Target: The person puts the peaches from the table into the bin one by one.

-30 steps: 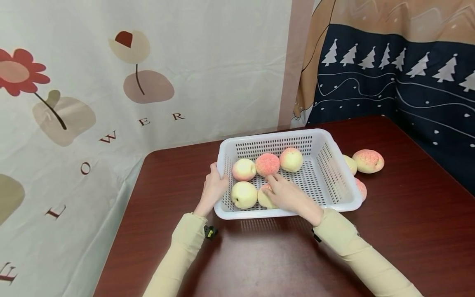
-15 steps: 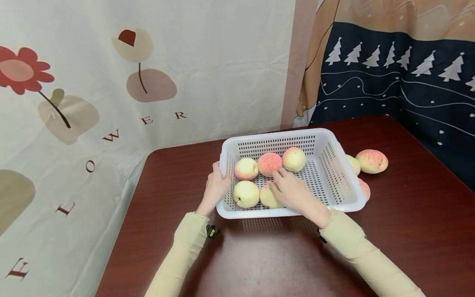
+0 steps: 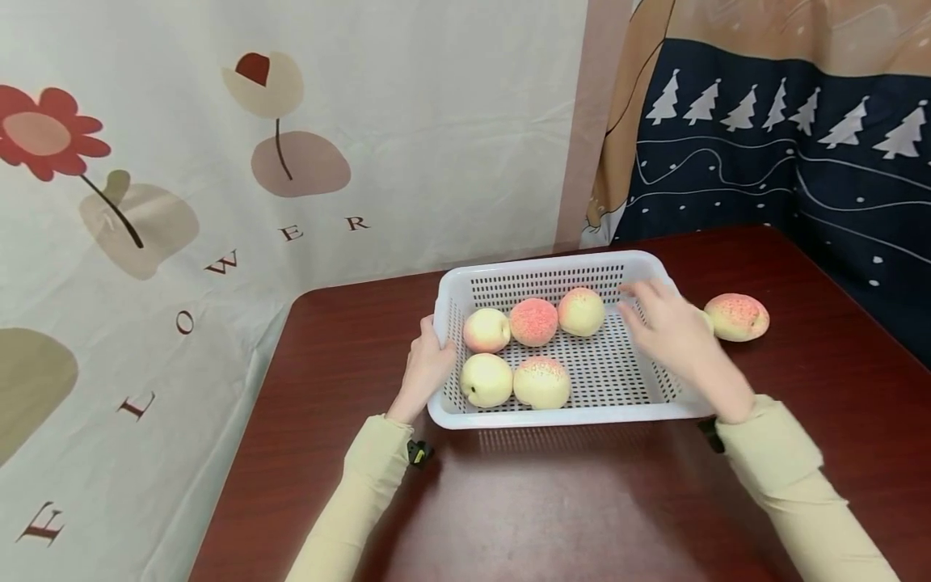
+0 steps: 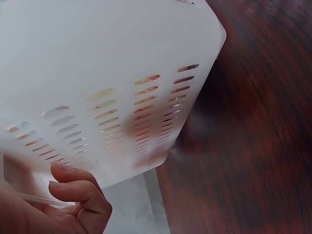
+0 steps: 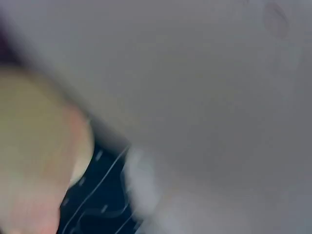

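Note:
My left hand (image 3: 427, 365) grips the left rim of a white perforated plastic basket (image 3: 560, 416). In the left wrist view its curled fingers (image 4: 90, 192) hold the basket edge. Several peaches sit inside: a pale one (image 3: 486, 380) and a speckled one (image 3: 541, 382) in front, with a pink-red peach (image 3: 534, 322), a yellow-pink peach (image 3: 581, 312) and a pale, pink-tinged peach (image 3: 486, 330) behind. My right hand (image 3: 672, 335), slightly blurred, is over the basket's right end with fingers spread and nothing between them. The right wrist view is mostly blurred.
To the right of the basket, a pink-topped peach (image 3: 736, 317) lies on the dark red-brown table (image 3: 582, 501), with part of another pale peach beside it. A flower-print cloth (image 3: 436, 145) and a dark tree-print cloth (image 3: 771, 162) hang behind the table.
My right hand has let go of the speckled peach at the basket's front and moved right, over the basket's right end. My left hand keeps its grip on the rim.

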Demonstrator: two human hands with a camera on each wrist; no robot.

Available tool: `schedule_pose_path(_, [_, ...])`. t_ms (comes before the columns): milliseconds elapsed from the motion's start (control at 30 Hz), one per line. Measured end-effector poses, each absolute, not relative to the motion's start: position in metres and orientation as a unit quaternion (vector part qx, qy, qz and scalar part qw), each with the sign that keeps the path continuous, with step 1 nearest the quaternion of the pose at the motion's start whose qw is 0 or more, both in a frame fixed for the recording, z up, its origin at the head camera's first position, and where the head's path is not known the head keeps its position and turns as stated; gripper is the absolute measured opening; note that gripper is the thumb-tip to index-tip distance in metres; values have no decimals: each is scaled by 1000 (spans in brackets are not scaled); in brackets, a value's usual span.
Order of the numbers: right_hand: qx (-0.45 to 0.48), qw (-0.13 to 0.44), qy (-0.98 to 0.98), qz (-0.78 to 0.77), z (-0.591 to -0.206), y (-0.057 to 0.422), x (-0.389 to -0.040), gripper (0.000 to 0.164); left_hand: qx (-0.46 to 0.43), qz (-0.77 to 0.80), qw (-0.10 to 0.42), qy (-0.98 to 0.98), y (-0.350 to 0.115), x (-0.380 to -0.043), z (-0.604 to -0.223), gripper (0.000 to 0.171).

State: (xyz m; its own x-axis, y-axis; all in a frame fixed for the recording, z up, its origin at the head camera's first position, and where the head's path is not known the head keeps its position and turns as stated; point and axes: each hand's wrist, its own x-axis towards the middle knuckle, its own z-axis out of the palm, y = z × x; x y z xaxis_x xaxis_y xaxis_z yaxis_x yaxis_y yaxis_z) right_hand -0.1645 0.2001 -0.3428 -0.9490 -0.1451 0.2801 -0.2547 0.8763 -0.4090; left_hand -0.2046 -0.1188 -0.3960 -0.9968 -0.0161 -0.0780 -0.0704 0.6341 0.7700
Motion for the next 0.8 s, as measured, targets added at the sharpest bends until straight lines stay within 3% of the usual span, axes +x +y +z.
schedule_pose_path(133, [53, 163, -956, 239, -342, 241, -177, 36, -21, 428, 32, 903, -119, -204, -396, 53])
schedule_pose_path(233, [-1, 158, -957, 243, -347, 272, -187, 42, -22, 428, 31, 903, -119, -205, -397, 53])
schedule_pose_path(500, [-80, 45, -970, 226, -382, 335, -205, 72, -20, 433, 32, 900, -120, -205, -398, 52])
schedule_pose_path(800, [-92, -23, -961, 261, -413, 355, -206, 80, -23, 428, 31, 903, -119, -204, -397, 53])
